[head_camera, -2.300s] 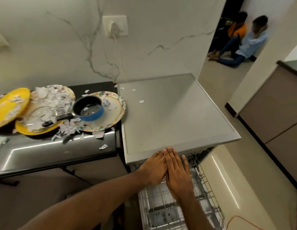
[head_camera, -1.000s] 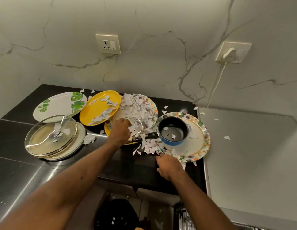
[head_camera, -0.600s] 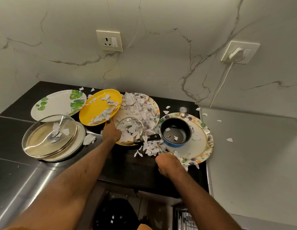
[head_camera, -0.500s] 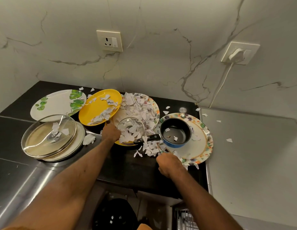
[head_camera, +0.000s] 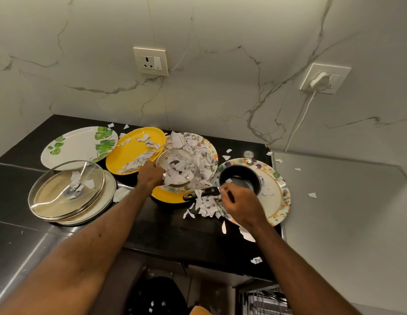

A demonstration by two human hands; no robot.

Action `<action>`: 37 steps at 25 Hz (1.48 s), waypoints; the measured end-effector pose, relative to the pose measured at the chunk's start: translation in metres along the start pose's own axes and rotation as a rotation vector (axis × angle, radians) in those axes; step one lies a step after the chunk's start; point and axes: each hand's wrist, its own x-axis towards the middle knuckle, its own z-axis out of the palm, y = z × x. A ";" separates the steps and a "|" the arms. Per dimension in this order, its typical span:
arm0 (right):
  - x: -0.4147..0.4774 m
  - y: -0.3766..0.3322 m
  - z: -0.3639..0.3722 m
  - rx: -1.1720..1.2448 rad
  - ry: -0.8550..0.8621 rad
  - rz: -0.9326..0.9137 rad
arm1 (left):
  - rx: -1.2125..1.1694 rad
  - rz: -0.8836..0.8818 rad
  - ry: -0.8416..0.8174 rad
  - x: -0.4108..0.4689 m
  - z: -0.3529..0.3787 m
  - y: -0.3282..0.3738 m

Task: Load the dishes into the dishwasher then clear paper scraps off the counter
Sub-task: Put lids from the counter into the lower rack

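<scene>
On the black counter lie several plates strewn with torn paper scraps. My left hand grips the rim of a small glass lid that carries scraps and sits over a yellow plate and a floral plate. My right hand is closed where the black handle joins the small blue pan. The pan stands on another floral plate. A second yellow plate leans to the left.
A leaf-patterned plate and a large glass lid on a cream plate lie at the left. The grey dishwasher top adjoins the counter on the right, its rack showing below. A black bin stands under the counter edge.
Both hands left the dishwasher rack for the counter. My left hand took the small lid's rim and tilted it. My right hand moved from the floral plate's near edge up to the pan handle.
</scene>
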 end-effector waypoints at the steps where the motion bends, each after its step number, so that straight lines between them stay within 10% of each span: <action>1: 0.013 -0.007 -0.002 0.061 0.027 -0.019 | -0.040 0.032 -0.018 -0.006 0.000 0.011; 8: 0.096 -0.039 0.003 0.067 -0.063 0.040 | -0.082 0.468 -0.207 -0.040 0.030 0.079; 22: 0.080 -0.026 0.014 -0.105 -0.077 0.020 | 0.346 1.009 0.079 -0.053 0.033 0.092; 27: 0.074 -0.019 0.017 -0.296 -0.309 0.024 | 0.298 1.005 0.082 -0.055 0.040 0.095; 32: 0.062 0.005 0.013 -0.141 0.053 0.302 | 0.277 0.942 0.111 -0.049 0.043 0.094; 37: 0.047 0.022 -0.004 0.448 0.206 0.580 | -0.208 0.352 -0.192 -0.047 0.068 0.095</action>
